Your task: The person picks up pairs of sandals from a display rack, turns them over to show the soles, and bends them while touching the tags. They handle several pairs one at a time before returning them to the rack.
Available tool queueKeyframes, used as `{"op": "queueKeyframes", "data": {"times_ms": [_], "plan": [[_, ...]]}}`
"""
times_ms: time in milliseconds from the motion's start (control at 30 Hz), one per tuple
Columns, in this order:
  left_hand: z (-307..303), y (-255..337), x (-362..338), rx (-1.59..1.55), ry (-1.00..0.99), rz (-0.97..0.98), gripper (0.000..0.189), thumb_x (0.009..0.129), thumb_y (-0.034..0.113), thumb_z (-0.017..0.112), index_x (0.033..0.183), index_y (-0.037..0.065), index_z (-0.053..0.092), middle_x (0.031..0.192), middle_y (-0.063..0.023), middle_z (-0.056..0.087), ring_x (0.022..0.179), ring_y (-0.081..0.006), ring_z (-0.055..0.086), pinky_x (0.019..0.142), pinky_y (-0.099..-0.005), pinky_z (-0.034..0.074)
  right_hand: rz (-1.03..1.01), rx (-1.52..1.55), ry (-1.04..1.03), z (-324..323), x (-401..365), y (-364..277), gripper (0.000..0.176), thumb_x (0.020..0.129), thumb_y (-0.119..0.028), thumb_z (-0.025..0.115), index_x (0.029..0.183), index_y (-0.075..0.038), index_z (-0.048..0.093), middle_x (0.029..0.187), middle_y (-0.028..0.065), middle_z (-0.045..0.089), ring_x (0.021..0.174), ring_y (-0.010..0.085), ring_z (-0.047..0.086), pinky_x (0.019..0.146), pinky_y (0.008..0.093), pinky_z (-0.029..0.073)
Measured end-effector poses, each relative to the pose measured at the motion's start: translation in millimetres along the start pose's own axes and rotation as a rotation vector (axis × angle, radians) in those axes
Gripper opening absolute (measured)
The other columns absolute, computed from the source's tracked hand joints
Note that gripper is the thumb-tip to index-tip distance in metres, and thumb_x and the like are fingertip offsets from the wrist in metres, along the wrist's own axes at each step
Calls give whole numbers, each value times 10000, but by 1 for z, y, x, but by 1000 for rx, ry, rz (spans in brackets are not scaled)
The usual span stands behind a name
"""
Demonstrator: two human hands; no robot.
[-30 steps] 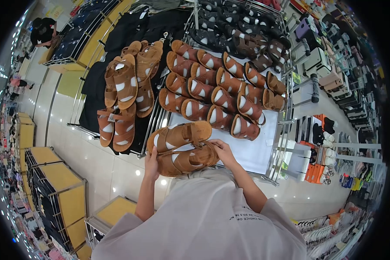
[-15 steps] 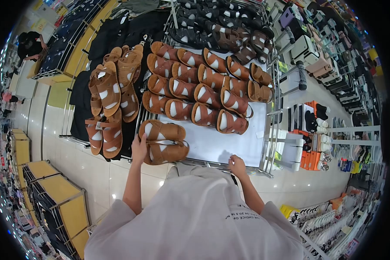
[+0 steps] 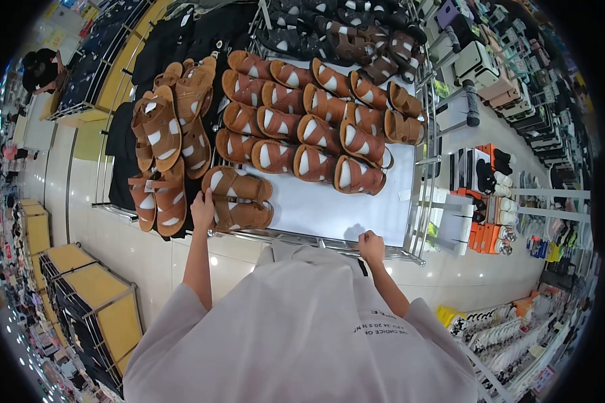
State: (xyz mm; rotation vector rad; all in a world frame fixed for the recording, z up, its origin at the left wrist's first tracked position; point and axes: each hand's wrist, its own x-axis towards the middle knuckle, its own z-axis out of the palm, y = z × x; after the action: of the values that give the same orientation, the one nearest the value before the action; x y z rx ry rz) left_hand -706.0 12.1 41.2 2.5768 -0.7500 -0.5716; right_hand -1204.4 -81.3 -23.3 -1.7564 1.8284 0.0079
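Note:
A pair of tan sandals (image 3: 238, 185) lies at the near left of the white display board (image 3: 316, 208), toes to the left. My left hand (image 3: 202, 209) is at their toe end, its fingers together near the sandals' edge; whether it grips them is unclear. My right hand (image 3: 370, 246) is closed above the board's front rail, and nothing shows in it. Beyond the tan pair, reddish-brown sandals (image 3: 316, 164) stand in several tilted rows. More brown sandals (image 3: 165, 144) are piled on black cloth at the left.
Dark sandals (image 3: 343, 40) fill the far end of the rack. A metal rail (image 3: 316, 242) runs along its near edge. Shoes on orange boxes (image 3: 484, 232) stand at the right. A person (image 3: 42, 70) is at a far-left table. Yellow-topped stands (image 3: 94, 282) are at lower left.
The tan pair now lies flatter on the board, further left in view. My left hand has moved slightly left and up with it. The view has shifted a little.

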Motion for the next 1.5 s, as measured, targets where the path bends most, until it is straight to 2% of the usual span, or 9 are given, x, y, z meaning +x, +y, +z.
{"op": "queueKeyframes", "data": {"times_ms": [133, 267, 567, 800, 933, 1033, 1233, 1433, 1500], "plan": [[2, 3, -30, -287, 143, -21, 588, 959, 464, 446, 1179, -69, 560, 1072, -307, 617, 1057, -410, 585, 910, -421, 442, 52, -25, -10, -1, 3, -2, 285, 840, -281, 565, 857, -21, 679, 781, 182, 678, 755, 376, 656, 709, 452, 521], [40, -27, -67, -548, 290, -216, 561, 990, 411, 414, 1302, -54, 449, 1260, -278, 527, 1170, -380, 516, 960, -396, 399, 57, -30, -9, 0, 3, 0, 283, 836, -284, 567, 853, -25, 677, 798, 178, 682, 771, 378, 654, 722, 450, 518], [88, -52, -106, -421, 345, -57, 631, 1013, 301, 375, 1406, -127, 130, 1412, -339, 257, 1287, -426, 340, 1068, -440, 280, 34, 25, -39, 3, 4, 4, 262, 825, -260, 594, 909, -25, 673, 788, 179, 684, 764, 359, 663, 719, 426, 523], [96, -65, -100, -479, 351, -36, 644, 1019, 330, 345, 1405, -130, 113, 1402, -343, 230, 1280, -422, 330, 1071, -437, 269, -12, 640, 478, -13, 76, 6, 557, 846, -225, 623, 1300, -10, 382, 850, 126, 662, 764, 218, 635, 710, 349, 503], [117, -108, -87, -465, 313, -38, 624, 1012, 351, 352, 1463, 31, 64, 1387, -265, 301, 1090, -338, 513, 811, -394, 504, 298, 984, 13, -78, 142, -60, 544, 868, -250, 618, 1318, -53, 386, 1039, 89, 631, 921, 202, 578, 835, 323, 454], [105, -95, -93, -606, 223, -68, 619, 1017, 323, 341, 1420, -70, 83, 1369, -302, 290, 1177, -360, 436, 984, -418, 375, -6, 1208, -210, -68, 193, -78, 519, 861, -214, 640, 1304, -64, 414, 1104, 87, 610, 950, 214, 577, 898, 353, 443], [82, -68, -102, -776, 100, -217, 630, 1005, 313, 390, 1452, 60, 25, 1177, -203, 479, 779, -214, 568, 627, -308, 485, 79, 1236, -314, -67, 202, -80, 344, 881, -101, 632, 1208, -57, 535, 1122, 73, 613, 1032, 207, 589, 901, 371, 494], [70, -74, -103, -647, -67, -282, 671, 967, 246, 449, 1459, 34, 44, 1188, -227, 495, 856, -256, 608, 715, -358, 503, 161, 1349, -350, -81, 163, -70, 309, 873, -120, 566, 1176, -63, 543, 1091, 74, 621, 1001, 222, 607, 907, 387, 494], [83, -117, -100, -258, 43, -75, 698, 948, 245, 465, 1462, 6, 58, 1263, -272, 467, 965, -325, 611, 812, -414, 488, 262, 1421, -327, -87, 140, -66, 328, 849, -146, 560, 1164, -57, 541, 1081, 74, 624, 1000, 225, 607, 910, 393, 486]]}}
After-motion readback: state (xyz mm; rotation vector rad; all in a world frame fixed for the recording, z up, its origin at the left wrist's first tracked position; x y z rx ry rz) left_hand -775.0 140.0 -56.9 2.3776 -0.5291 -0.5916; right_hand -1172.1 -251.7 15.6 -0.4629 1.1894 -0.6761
